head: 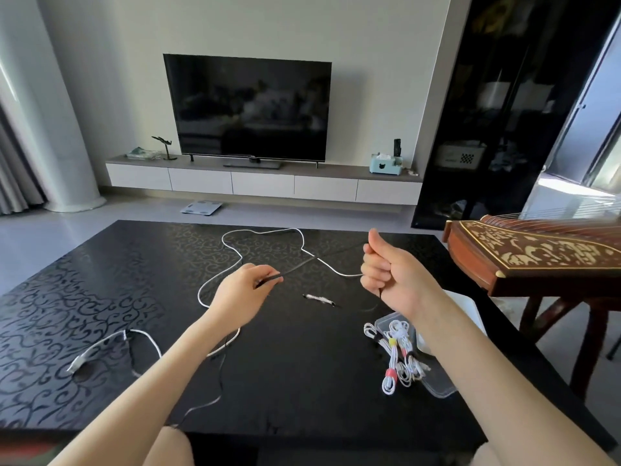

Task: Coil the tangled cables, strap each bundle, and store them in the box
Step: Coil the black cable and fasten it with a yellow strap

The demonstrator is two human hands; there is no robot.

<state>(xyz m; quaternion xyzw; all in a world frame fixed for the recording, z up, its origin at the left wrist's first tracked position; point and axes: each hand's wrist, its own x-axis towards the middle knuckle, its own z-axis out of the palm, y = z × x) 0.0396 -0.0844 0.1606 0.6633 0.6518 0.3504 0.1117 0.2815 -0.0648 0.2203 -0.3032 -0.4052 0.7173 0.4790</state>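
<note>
- Both sets of fingers (258,270) grasp one black cable (302,265): the left hand (242,294) pinches it, the right hand (386,270) is clenched round it.
- Coiling looks barely started; next, loops must be wound into the right fist.
- White cable (262,232) sprawls loose on the black table (84,297); strapped bundles (396,358) lie across the clear box (440,386).
- Television (248,105) beyond, zither (537,253) at right.

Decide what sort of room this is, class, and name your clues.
Probably a home living room: a large television stands on a low white cabinet, facing a black patterned coffee table.
</note>
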